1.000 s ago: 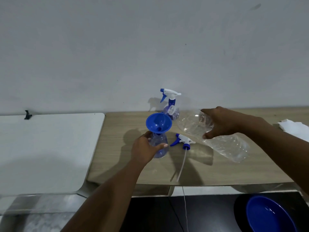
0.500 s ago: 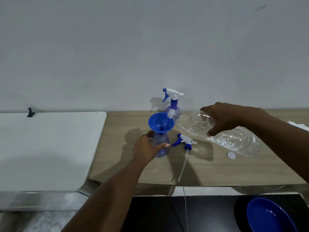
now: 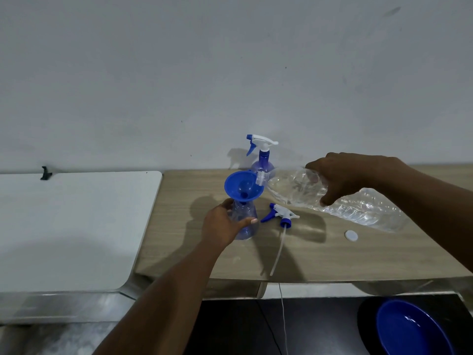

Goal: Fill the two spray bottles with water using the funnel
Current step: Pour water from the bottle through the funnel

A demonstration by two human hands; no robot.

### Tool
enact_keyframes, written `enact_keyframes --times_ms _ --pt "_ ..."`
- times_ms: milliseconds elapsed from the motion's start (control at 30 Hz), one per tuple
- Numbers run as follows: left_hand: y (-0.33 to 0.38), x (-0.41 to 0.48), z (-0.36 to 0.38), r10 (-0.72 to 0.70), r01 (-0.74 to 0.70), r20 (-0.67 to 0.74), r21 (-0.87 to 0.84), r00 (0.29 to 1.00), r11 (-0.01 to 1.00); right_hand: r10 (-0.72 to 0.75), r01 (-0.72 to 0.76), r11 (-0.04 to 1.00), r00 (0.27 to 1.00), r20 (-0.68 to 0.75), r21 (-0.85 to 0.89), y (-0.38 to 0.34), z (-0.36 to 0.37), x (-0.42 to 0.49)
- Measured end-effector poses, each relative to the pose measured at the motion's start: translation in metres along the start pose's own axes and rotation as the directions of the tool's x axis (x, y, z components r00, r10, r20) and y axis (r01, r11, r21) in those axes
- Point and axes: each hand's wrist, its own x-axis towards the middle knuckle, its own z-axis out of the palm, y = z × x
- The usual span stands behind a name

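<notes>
Head view, angled forward and down, close over wooden table (image 3: pixel 307 257)

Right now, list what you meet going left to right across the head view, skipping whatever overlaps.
White table → blue funnel → loose spray head → white cap → blue bowl.

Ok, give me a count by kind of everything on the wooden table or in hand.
Spray bottles: 2 (open spray bottle in the left hand, capped spray bottle at the back)
Funnel: 1
Loose trigger head: 1
Water bottle: 1 (in the right hand)
White cap: 1
Total: 6
</notes>
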Motion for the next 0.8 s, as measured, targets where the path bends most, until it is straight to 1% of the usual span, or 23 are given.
enact_keyframes --times_ms 500,800 --pt "0.0004 0.0007 -0.0001 -0.023 0.023 0.016 -0.018 1.000 1.000 -0.003 0.003 0.999 1.000 -0.013 -0.053 0.0005 -0.0017 -0.0005" --pt "-0.0001 0.0008 0.0006 -0.004 0.004 0.000 -0.004 1.000 1.000 -0.016 0.014 0.997 1.000 -0.027 -0.075 -0.0010 -0.0058 -0.0021"
